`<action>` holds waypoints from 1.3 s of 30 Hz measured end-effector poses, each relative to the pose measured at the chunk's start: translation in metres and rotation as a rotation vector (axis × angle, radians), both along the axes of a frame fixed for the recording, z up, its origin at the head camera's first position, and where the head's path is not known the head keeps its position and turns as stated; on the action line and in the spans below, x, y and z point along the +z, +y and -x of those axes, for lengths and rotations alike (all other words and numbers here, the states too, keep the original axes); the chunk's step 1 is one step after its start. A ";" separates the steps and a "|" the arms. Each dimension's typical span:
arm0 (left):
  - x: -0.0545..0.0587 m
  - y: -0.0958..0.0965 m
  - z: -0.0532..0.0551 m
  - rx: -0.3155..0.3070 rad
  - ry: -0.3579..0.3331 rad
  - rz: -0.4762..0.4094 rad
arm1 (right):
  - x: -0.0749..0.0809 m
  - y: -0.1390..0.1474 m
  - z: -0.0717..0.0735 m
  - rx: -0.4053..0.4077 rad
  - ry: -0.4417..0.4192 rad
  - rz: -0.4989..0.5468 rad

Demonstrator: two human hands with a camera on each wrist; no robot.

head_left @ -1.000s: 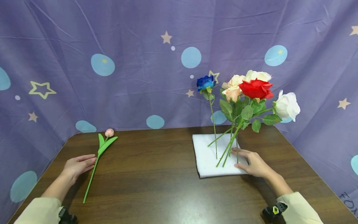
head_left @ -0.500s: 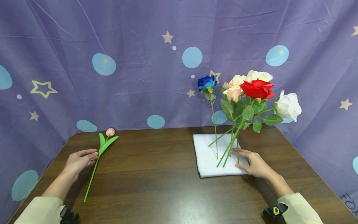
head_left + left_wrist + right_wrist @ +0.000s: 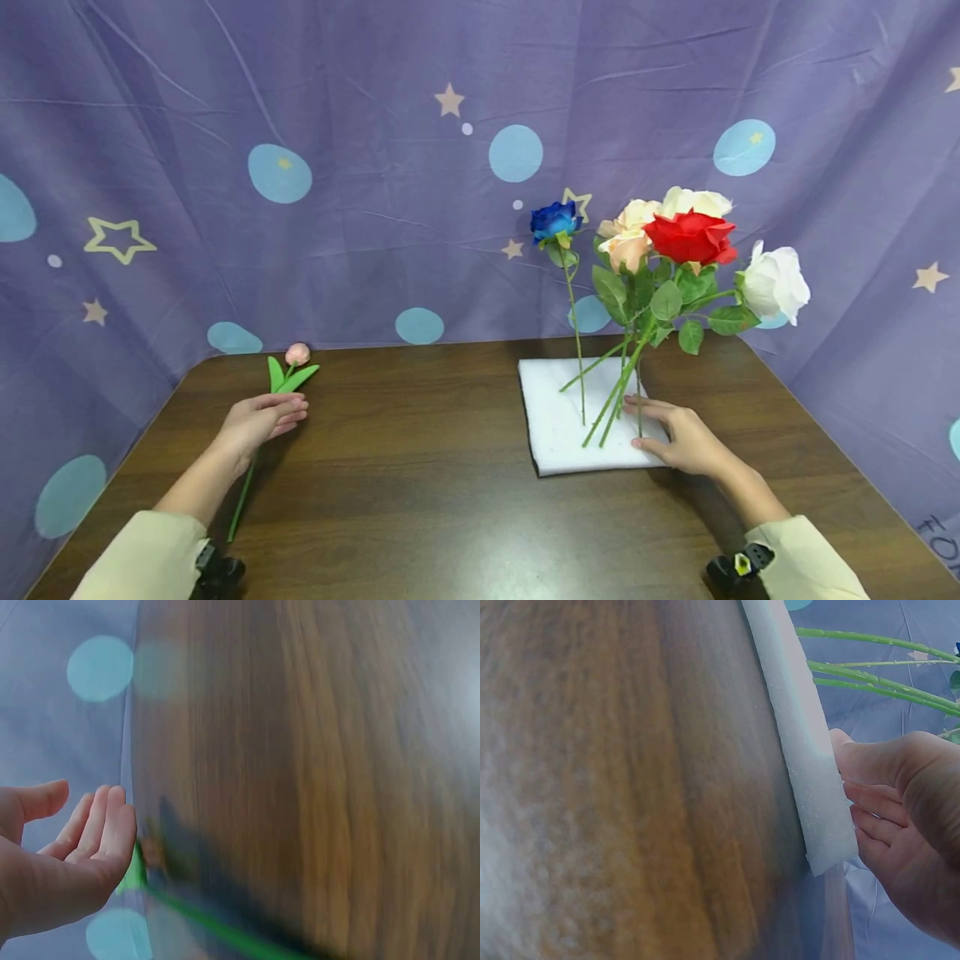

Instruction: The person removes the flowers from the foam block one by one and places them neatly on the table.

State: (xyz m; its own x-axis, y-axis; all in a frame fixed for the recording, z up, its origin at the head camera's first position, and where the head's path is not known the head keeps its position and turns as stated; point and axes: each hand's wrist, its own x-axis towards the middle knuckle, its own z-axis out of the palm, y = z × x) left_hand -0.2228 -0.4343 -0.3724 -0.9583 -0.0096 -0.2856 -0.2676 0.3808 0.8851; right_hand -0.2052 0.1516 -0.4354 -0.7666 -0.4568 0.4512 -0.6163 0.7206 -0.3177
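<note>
A pink artificial tulip [image 3: 297, 355] with green leaves lies on the table at the left. My left hand [image 3: 258, 423] is over its stem in the head view, hiding part of it. In the left wrist view the left hand [image 3: 82, 851] has its thumb apart from extended fingers, with nothing held. At the right, a white foam pad [image 3: 558, 446] bears a blue rose [image 3: 556, 223], a red rose [image 3: 692, 238], a white rose [image 3: 774, 283] and pale roses on green stems. My right hand [image 3: 686, 440] rests on the pad's right side, fingers and thumb spread beside the stems.
The brown wooden table [image 3: 405, 450] stretches between the tulip and the pad. Behind it hangs a purple curtain [image 3: 375, 167] with stars and blue dots. The rose heads spread above the pad and lean over its right side.
My left hand has moved to the right, from beside the tulip's stem to over it. The tulip looks unmoved on the table. My right hand and the roses stay in place.
</note>
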 end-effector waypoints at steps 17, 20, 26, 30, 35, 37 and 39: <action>-0.005 0.073 0.016 -0.092 0.054 -0.079 | 0.003 -0.002 0.001 -0.010 -0.005 -0.018; -0.006 0.083 0.018 -0.088 0.048 -0.096 | 0.003 -0.002 0.001 -0.013 -0.010 -0.015; -0.012 0.099 0.020 -0.102 0.032 -0.121 | 0.001 -0.001 0.000 -0.019 -0.015 -0.019; -0.018 0.107 0.020 -0.105 0.024 -0.152 | 0.001 -0.001 -0.001 -0.013 -0.021 -0.016; -0.025 0.116 0.021 -0.108 0.011 -0.175 | 0.002 -0.001 -0.001 -0.011 -0.035 -0.020; -0.027 0.120 0.021 -0.109 0.008 -0.177 | 0.002 -0.002 -0.001 -0.007 -0.032 -0.023; -0.029 0.123 0.021 -0.119 0.009 -0.173 | 0.003 -0.002 -0.001 -0.004 -0.027 -0.025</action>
